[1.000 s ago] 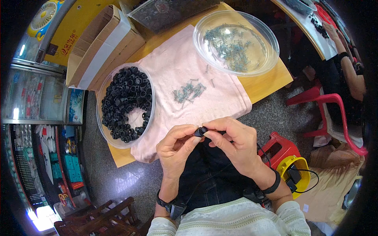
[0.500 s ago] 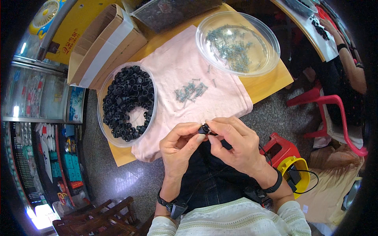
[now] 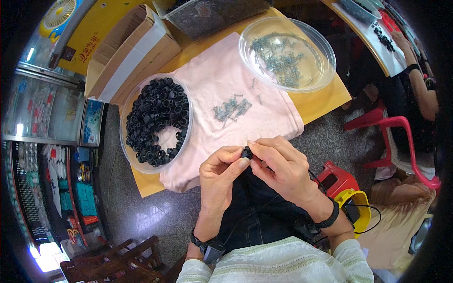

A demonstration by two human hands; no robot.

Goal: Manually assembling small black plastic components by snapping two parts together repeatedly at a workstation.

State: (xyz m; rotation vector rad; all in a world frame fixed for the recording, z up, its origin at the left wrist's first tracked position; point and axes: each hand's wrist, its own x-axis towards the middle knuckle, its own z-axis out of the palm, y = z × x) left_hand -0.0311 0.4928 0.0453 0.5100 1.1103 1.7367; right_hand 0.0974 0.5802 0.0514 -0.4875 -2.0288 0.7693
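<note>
Above my lap, just off the near edge of a pink cloth (image 3: pixel 207 146), both hands meet at one small black plastic part (image 3: pixel 246 153). My left hand (image 3: pixel 218 172) pinches it between thumb and fingertips. The fingers of my right hand (image 3: pixel 279 165) close on its other side; whether they also hold a screw is hidden. A loose pile of small silvery screws (image 3: pixel 232 108) lies on the cloth beyond my hands. To the left, a round clear tub (image 3: pixel 123 141) holds many black ring-shaped plastic parts (image 3: pixel 158 108). More screws lie in a round clear tub (image 3: pixel 325 78) at the far right.
An open cardboard box (image 3: pixel 127 61) and a clear bin (image 3: pixel 207 16) stand at the back of the yellow table (image 3: pixel 325 101). Rightward are a red stool (image 3: pixel 337 179), a yellow container (image 3: pixel 361 212) and a pink chair (image 3: pixel 401 122). Another person's arm (image 3: pixel 417 80) reaches over a side table.
My hands have drawn closer around the black part, and the right fingers have curled in more over it. The view has shifted slightly.
</note>
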